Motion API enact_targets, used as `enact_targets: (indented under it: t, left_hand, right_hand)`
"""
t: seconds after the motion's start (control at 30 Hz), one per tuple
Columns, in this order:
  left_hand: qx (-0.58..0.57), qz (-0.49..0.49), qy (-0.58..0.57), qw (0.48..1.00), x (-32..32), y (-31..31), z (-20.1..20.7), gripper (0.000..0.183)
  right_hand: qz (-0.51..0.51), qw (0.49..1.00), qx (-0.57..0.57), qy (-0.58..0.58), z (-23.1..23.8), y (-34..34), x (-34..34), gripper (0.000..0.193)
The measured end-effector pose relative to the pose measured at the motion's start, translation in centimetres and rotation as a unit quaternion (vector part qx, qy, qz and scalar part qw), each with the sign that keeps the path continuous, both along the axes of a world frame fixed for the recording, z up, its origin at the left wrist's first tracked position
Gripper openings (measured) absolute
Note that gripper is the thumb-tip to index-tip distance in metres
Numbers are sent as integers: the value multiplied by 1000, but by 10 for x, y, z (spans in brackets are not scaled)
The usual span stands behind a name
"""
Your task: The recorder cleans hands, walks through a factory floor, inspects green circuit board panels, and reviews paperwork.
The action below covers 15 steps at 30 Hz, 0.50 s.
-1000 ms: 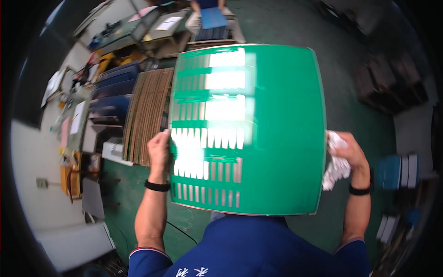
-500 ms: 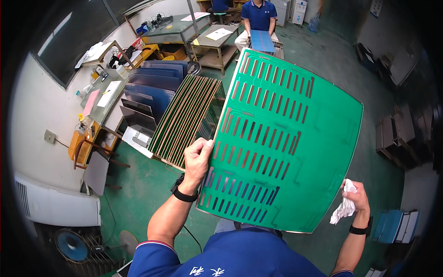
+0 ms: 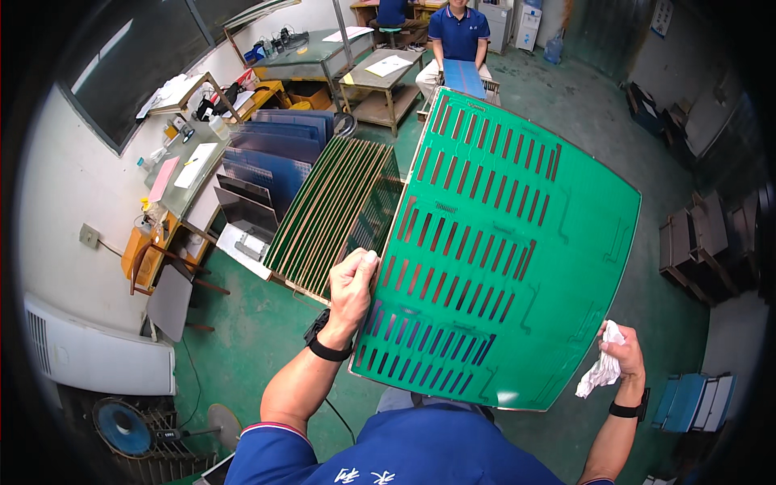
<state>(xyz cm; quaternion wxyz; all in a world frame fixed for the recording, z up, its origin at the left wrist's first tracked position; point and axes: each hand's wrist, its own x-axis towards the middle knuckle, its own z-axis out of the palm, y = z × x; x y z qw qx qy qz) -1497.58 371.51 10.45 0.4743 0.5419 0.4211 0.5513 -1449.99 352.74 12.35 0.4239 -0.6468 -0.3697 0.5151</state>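
A large green circuit board panel [image 3: 558, 267] with rows of copper-coloured bars is held up, tilted, in front of my body. My left hand [image 3: 352, 287] is closed on its left edge, thumb on top. At the lower right edge, my right hand [image 3: 624, 352] grips the panel too, with a crumpled white cloth [image 3: 601, 370] bunched in its fingers. The fingers behind the panel are hidden. Just left of the panel stands a rack [image 3: 303, 267] filled with a row of upright green panels [image 3: 335, 194] with copper-coloured edges.
Dark blue boards [image 3: 275, 158] lean behind the rack. A worktable [image 3: 182, 182] with papers and bottles runs along the left wall, a chair [image 3: 168, 303] beside it. A seated co-worker [image 3: 459, 36] holds a blue panel [image 3: 463, 78] ahead. A fan [image 3: 123, 428] stands at lower left.
The panel has shifted slightly to the right, and a bright glint now shows at its lower edge. Both hands keep their hold. The view has tilted a little.
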Motion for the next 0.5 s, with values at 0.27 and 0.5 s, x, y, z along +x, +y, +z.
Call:
enact_targets:
  t: [0.27,0.5]
  left_hand:
    - [16,8,3,1000,-1,-4,5,32]
    - [37,13,28,999,-1,-4,12,28]
  right_hand:
    - [-15,1000,9,10,-4,-1,0,31]
    - [-27,1000,12,10,-4,0,0,32]
